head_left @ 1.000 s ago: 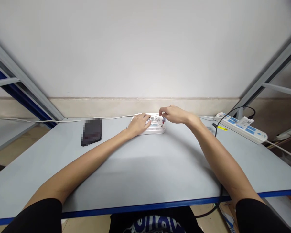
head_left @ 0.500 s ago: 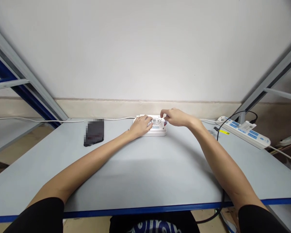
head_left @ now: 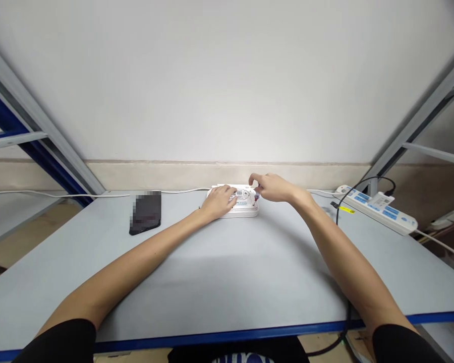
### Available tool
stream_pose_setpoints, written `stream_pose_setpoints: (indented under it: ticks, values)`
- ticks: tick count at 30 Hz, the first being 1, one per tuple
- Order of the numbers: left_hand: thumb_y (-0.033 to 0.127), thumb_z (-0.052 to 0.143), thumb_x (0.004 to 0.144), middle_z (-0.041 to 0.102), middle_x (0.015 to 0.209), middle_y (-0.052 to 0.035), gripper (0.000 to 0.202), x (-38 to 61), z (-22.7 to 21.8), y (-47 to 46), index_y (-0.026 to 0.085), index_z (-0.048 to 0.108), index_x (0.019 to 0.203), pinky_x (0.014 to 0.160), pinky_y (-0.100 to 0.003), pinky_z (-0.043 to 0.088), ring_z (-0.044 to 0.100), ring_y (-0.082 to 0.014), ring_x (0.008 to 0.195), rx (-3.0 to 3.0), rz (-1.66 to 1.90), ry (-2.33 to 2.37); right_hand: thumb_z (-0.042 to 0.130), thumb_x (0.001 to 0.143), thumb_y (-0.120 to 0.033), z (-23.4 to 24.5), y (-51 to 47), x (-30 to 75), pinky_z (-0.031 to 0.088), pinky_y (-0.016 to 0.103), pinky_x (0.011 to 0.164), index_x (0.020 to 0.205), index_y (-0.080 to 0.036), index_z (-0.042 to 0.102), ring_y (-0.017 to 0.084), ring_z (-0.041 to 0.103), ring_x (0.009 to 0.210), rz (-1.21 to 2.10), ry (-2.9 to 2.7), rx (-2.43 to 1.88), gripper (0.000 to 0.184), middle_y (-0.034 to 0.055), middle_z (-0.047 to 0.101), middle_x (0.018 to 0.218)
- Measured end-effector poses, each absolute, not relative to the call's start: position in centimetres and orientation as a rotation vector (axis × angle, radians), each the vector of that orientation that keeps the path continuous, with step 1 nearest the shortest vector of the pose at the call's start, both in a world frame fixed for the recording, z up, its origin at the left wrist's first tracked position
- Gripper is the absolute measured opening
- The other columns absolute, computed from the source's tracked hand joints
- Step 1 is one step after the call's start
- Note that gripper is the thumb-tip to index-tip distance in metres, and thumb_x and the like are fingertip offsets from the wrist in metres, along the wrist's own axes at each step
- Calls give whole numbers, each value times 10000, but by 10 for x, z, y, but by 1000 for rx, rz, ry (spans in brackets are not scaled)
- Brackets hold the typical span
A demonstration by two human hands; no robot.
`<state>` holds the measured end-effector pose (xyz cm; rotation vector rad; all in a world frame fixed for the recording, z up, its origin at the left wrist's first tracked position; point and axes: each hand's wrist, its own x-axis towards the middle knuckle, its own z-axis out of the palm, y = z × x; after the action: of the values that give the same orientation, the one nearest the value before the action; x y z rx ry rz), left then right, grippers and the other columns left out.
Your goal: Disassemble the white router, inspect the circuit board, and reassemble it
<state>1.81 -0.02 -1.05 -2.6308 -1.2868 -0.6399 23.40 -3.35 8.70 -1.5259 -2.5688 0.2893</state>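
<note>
A white plastic device (head_left: 242, 214) with a vented, labelled face lies at the back of the desk. My left hand (head_left: 218, 201) rests on its left part, fingers spread flat and partly covering it. Over its right end, my right hand (head_left: 273, 187) pinches the small clear handle of what looks like a screwdriver (head_left: 256, 196). The red lower part of this tool points down at the device's right corner. Its tip is too small to make out.
A black flat object (head_left: 147, 213), partly pixelated, lies to the left. At right stands a white power strip (head_left: 378, 209) with a plug and a black cable (head_left: 337, 214) carrying a yellow tag. A white cable (head_left: 181, 191) runs along the wall (head_left: 227, 91). Metal frame posts flank the desk (head_left: 219, 282).
The camera view has tilted slightly up, so everything sits a little lower. Both hands stay at the device, and the fingers of my right hand have shifted slightly around the tool's handle.
</note>
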Motion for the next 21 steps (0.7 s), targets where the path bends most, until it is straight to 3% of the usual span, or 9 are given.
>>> stream_pose_setpoints:
  ticks: [4,7,15,21]
  values:
    - [344,405,942,618,1124,-79,297,18,-12,0,219,586,1142,944,-397,435,583,-241,1055,-2624,-652,-1294,402,905,-201,88,-35,233,343,245,610,1054,-199,563,198,599,816,304,-2531,-1559,219,50,715,829]
    - [346,409,941,619,1112,-79,299,17,-11,0,220,582,1149,931,-394,439,587,-241,1042,-2626,-646,-1293,326,962,-274,87,-34,230,326,257,596,966,-185,589,194,587,729,168,-2510,-1608,278,74,696,800]
    - [351,404,946,609,1122,-81,308,19,-11,0,212,569,1167,930,-401,428,576,-245,1047,-2657,-633,-1311,399,887,-140,87,-34,233,330,245,619,1095,-182,565,185,579,781,228,-2534,-1531,269,48,710,791]
    - [354,400,950,606,1129,-79,307,18,-13,1,216,564,1171,939,-399,421,572,-243,1052,-2657,-620,-1307,408,887,-154,88,-34,234,316,244,583,1071,-191,569,163,569,710,351,-2519,-1513,247,36,704,787]
